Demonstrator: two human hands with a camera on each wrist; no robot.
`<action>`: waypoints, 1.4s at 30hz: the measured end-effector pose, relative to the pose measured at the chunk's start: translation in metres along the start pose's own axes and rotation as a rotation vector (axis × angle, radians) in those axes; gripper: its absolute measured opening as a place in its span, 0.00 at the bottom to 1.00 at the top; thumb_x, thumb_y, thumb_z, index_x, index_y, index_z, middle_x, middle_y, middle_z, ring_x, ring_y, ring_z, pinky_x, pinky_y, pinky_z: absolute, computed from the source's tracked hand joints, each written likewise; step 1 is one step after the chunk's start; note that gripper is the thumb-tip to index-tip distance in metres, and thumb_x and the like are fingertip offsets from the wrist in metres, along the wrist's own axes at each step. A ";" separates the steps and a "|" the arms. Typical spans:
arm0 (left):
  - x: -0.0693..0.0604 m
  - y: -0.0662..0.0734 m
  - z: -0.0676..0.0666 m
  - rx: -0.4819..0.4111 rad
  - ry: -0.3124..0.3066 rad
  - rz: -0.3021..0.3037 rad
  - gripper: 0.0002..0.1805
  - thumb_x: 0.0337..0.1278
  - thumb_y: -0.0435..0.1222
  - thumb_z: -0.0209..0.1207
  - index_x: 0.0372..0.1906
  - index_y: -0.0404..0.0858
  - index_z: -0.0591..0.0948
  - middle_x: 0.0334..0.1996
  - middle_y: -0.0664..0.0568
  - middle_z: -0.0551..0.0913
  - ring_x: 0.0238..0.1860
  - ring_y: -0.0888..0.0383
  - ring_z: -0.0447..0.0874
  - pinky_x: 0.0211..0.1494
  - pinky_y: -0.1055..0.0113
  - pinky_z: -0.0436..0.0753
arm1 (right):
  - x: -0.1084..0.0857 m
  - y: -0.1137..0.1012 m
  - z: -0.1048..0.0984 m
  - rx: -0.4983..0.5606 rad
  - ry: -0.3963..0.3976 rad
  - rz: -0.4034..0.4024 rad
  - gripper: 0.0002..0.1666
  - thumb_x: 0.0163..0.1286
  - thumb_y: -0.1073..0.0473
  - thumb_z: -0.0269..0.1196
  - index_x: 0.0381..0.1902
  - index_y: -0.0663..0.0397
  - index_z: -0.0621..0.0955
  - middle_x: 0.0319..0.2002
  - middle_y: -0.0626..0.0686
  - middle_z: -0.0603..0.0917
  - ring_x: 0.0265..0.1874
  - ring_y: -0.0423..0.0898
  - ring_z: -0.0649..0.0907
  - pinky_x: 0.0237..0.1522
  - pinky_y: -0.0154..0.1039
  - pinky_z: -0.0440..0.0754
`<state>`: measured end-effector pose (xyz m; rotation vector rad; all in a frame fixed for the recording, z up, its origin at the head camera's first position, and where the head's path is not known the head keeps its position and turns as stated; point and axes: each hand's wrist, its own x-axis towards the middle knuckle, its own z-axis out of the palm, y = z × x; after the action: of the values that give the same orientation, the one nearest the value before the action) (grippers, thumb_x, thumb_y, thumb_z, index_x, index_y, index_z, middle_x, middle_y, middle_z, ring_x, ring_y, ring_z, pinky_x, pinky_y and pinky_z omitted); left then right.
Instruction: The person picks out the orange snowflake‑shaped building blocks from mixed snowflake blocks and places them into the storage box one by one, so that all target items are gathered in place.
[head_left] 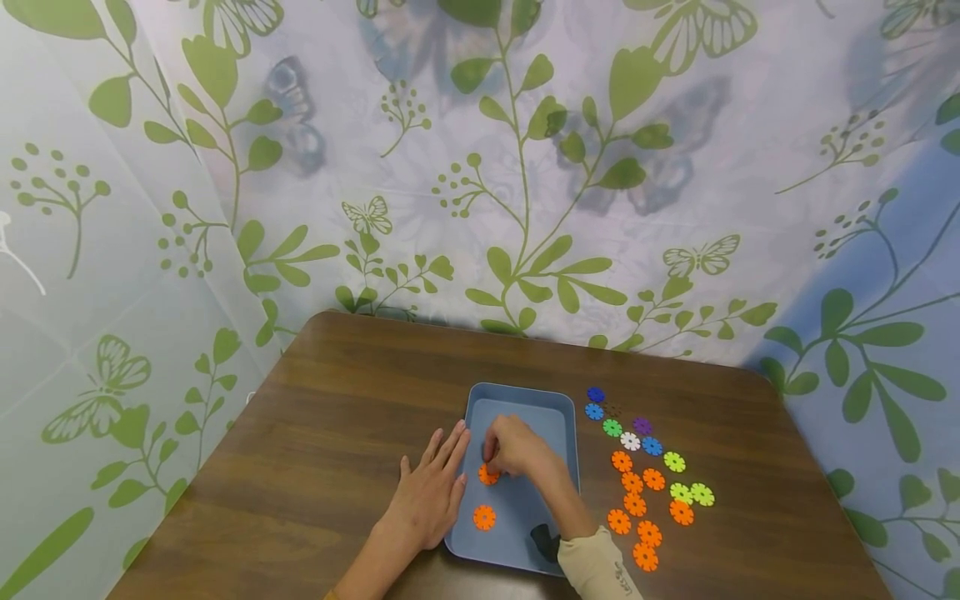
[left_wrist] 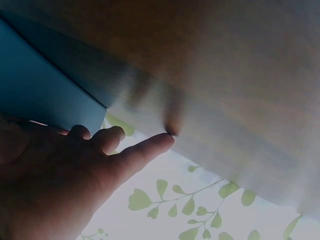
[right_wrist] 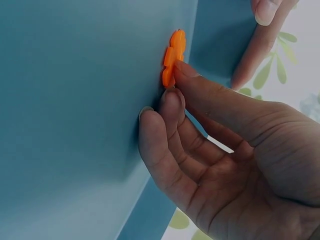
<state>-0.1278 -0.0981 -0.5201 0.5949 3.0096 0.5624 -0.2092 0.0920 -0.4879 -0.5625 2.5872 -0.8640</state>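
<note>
My right hand (head_left: 517, 446) is inside the blue-grey tray (head_left: 528, 404), pinching an orange notched, flower-shaped disc (right_wrist: 173, 57) between thumb and fingertips. In the right wrist view the disc is tilted on edge close to the tray floor. Nearer the front, a second orange disc (head_left: 484, 517) lies flat in the tray. My left hand (head_left: 431, 500) rests along the tray's left rim with fingers extended, holding nothing. The left wrist view shows its outstretched finger (left_wrist: 147, 150) beside the tray's blue wall (left_wrist: 45, 80).
Several loose discs lie on the brown table (head_left: 360, 392) right of the tray: orange (head_left: 633, 504), yellow-green (head_left: 702, 494), blue (head_left: 652, 446), green (head_left: 612, 427), white (head_left: 630, 441) and purple (head_left: 642, 426). A black object (head_left: 545, 543) shows by the right wrist. Leaf-patterned cloth (head_left: 450, 250) hangs behind.
</note>
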 end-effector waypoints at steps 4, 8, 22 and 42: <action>-0.001 0.000 0.000 -0.010 0.014 0.007 0.33 0.86 0.43 0.48 0.87 0.40 0.59 0.88 0.49 0.53 0.85 0.36 0.56 0.65 0.16 0.67 | 0.000 0.000 0.001 -0.006 0.013 0.005 0.11 0.55 0.76 0.78 0.24 0.59 0.88 0.20 0.48 0.83 0.15 0.43 0.81 0.20 0.37 0.83; 0.000 -0.003 0.004 -0.006 0.044 0.024 0.33 0.86 0.42 0.48 0.87 0.40 0.59 0.88 0.49 0.54 0.84 0.36 0.58 0.62 0.15 0.68 | 0.001 0.001 0.003 -0.008 0.019 0.018 0.12 0.55 0.75 0.80 0.24 0.57 0.87 0.21 0.48 0.83 0.15 0.43 0.81 0.20 0.37 0.83; -0.001 0.000 0.000 0.001 0.019 0.005 0.34 0.86 0.43 0.50 0.87 0.40 0.58 0.88 0.50 0.53 0.85 0.37 0.57 0.65 0.16 0.68 | -0.008 -0.004 -0.008 -0.033 0.128 -0.061 0.10 0.63 0.69 0.79 0.30 0.55 0.86 0.26 0.46 0.83 0.23 0.41 0.80 0.28 0.36 0.82; 0.000 0.000 0.000 -0.016 0.008 -0.008 0.35 0.86 0.43 0.50 0.87 0.41 0.58 0.88 0.50 0.53 0.85 0.37 0.55 0.66 0.16 0.66 | -0.052 -0.027 -0.043 0.019 0.565 -0.150 0.06 0.67 0.61 0.78 0.37 0.51 0.90 0.28 0.42 0.84 0.27 0.37 0.80 0.32 0.34 0.82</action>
<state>-0.1278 -0.0978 -0.5198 0.5817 3.0107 0.5888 -0.1764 0.1179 -0.4284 -0.5774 3.0588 -1.2454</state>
